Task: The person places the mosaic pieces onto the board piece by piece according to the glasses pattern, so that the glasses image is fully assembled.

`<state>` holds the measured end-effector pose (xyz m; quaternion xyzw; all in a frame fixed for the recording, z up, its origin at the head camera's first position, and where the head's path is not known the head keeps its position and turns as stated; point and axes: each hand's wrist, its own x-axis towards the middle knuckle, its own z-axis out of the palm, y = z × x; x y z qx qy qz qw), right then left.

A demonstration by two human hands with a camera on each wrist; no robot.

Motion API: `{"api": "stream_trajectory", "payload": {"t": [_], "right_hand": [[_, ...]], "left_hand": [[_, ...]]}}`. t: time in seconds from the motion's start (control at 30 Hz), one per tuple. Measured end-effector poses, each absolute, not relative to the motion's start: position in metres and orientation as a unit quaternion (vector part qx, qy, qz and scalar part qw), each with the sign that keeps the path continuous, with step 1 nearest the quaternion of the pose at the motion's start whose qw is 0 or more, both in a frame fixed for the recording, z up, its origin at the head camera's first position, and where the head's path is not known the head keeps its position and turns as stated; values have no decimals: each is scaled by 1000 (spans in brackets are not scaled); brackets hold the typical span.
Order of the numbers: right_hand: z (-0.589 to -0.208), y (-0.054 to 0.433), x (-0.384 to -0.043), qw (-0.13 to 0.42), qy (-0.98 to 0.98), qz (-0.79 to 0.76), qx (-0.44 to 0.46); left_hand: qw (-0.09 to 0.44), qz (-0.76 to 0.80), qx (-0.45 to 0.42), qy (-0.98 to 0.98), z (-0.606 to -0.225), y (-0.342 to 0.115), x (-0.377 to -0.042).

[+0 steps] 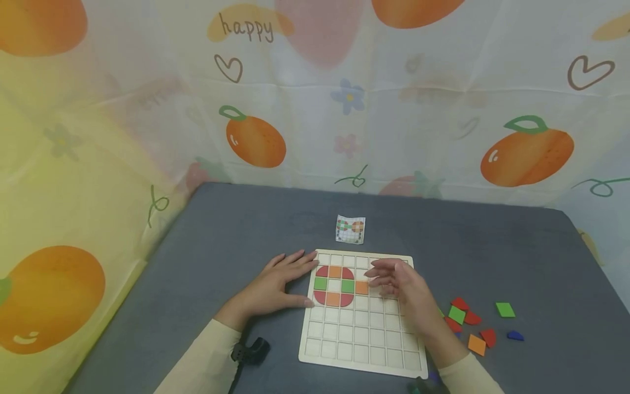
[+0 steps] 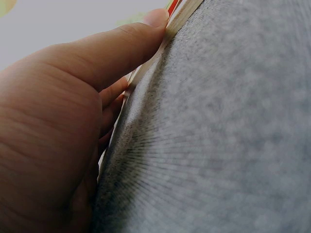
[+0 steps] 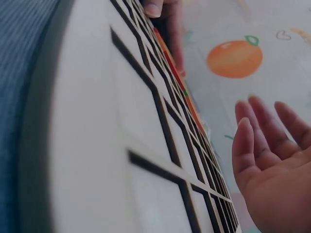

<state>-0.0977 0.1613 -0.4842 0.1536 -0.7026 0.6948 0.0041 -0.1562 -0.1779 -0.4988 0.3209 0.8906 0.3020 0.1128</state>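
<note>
A pale wooden grid board (image 1: pixel 361 335) lies on the dark table. Its upper left cells hold a ring of red corner pieces, orange squares and green squares (image 1: pixel 320 283) around an unfilled cell. One orange square (image 1: pixel 361 287) sits just right of the ring. My left hand (image 1: pixel 275 287) rests along the board's left side; its thumb (image 2: pixel 121 51) touches the edge in the left wrist view. Above the board's upper right part hovers my right hand (image 1: pixel 406 290), near that orange square. Its palm (image 3: pixel 282 194) holds nothing in the right wrist view, fingers loosely extended.
Behind the board lies a small printed pattern card (image 1: pixel 350 230). Loose pieces are scattered right of the board, among them a green tile (image 1: pixel 505 310), an orange square (image 1: pixel 477 345) and a blue piece (image 1: pixel 515 335). A fruit-printed curtain (image 1: pixel 394 98) hangs behind the table.
</note>
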Motion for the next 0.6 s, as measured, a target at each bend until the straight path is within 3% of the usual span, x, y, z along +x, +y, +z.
{"api": "stream_trajectory", "payload": {"t": [0.17, 0.6], "right_hand": [[-483, 172, -93, -11, -660, 730, 178], [-482, 222, -84, 13, -643, 742, 189]], "left_hand": [[114, 299, 322, 891, -499, -176, -156], [113, 296, 321, 893, -500, -177, -157]]}}
